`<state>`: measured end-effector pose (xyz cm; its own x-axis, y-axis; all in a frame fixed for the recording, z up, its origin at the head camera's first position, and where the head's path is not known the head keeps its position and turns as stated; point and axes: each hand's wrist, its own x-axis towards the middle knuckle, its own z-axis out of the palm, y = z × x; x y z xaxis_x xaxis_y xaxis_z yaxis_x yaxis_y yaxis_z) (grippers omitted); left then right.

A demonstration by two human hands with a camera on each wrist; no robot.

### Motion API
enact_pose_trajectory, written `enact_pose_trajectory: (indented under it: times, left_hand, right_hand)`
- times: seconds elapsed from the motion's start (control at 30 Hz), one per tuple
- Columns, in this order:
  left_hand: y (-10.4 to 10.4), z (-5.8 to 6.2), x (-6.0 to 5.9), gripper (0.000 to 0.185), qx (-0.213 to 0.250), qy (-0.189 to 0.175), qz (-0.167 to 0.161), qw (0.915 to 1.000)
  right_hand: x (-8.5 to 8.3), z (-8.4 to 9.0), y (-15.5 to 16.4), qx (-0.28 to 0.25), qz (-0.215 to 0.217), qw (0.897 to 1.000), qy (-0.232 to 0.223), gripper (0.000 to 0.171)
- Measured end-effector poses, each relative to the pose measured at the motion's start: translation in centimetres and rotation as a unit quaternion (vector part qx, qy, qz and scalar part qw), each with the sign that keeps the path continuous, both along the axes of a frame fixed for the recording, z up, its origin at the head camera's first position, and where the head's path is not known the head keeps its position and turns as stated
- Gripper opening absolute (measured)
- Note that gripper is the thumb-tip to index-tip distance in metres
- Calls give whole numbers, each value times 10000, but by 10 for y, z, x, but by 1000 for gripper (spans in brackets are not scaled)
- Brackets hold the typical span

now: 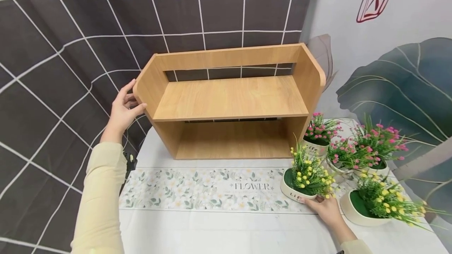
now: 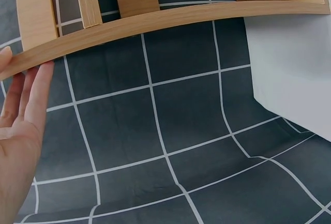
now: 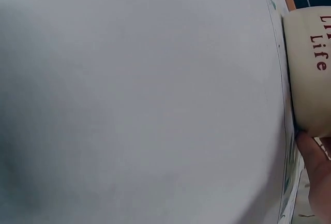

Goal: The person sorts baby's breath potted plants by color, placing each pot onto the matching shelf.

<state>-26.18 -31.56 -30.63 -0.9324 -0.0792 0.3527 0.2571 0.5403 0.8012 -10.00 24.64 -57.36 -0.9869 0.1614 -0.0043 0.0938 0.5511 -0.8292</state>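
A two-tier wooden shelf (image 1: pixel 231 97) stands at the back of the table. My left hand (image 1: pixel 123 109) grips the edge of its left side panel, thumb on one face and fingers on the other, as the left wrist view shows with the panel edge (image 2: pixel 155 21). Toward the right, an oval cream pot (image 1: pixel 294 194) of yellow flowers with red lettering stands at the right end of the floral strip. At its near right end, my right hand (image 1: pixel 327 210) holds it, thumb against the side and fingers partly hidden by leaves. In the right wrist view the pot (image 3: pixel 307 84) shows "Life".
Another yellow-flowered pot (image 1: pixel 363 211) stands just right of my right hand. Behind it are several pink-flowered pots, one (image 1: pixel 316 146) close to the shelf's right side. A floral strip (image 1: pixel 208 189) marked "FLOWER" runs along the table before the shelf. Dark gridded cloth (image 1: pixel 46 128) hangs behind and left.
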Motion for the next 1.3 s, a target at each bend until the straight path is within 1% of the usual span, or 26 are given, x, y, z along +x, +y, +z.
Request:
enact_pose_trajectory:
  times: [0.13, 0.2, 0.33, 0.5, 0.57, 0.67, 0.77, 0.83, 0.9, 1.0, 1.13, 1.2, 1.3]
  left_hand:
    - [3, 3, -1, 83, 121, -31, -83, 9999]
    - [3, 3, -1, 83, 117, -58, -75, 9999]
    - [3, 2, 1, 83, 79, -134, -32, 9999]
    - [2, 2, 4, 82, -41, -212, 80, 9997]
    - [1, 1, 4, 82, -25, -208, 74, 9998]
    - [2, 1, 3, 83, 65, -202, -11, 9998]
    - [2, 2, 2, 83, 112, -215, -74, 9997]
    - [2, 2, 1, 84, 126, -228, -81, 9996]
    - [2, 2, 1, 84, 115, -224, -71, 9997]
    - [3, 2, 2, 84, 103, -232, -47, 9997]
    - [2, 2, 2, 84, 95, -247, -32, 9996]
    - [2, 2, 1, 84, 111, -242, -43, 9996]
    - [2, 3, 1, 84, 160, -238, -96, 9995]
  right_hand:
    - [3, 3, 0, -6, 17, 9999, 145, 75]
    - [4, 6, 0, 70, 28, 9997, 213, 74]
    - [6, 13, 1, 111, 133, 9997, 185, 73]
    - [7, 21, -1, -330, 374, 9984, 255, 81]
    - [7, 24, -2, -560, 480, 9965, 395, 87]
    - [8, 29, -4, -655, 604, 9938, 671, 90]
    - [9, 35, -5, -551, 727, 9898, 1093, 92]
    - [9, 39, -7, -437, 797, 9875, 1284, 93]
    - [9, 43, -9, -384, 884, 9853, 1412, 94]
    - [9, 52, -11, -392, 1101, 9820, 1483, 92]
    - [6, 67, -15, -455, 1506, 9709, 1806, 90]
    - [5, 74, -17, -318, 1570, 9677, 1948, 93]
    - [6, 86, -21, 19, 1536, 9676, 2005, 101]
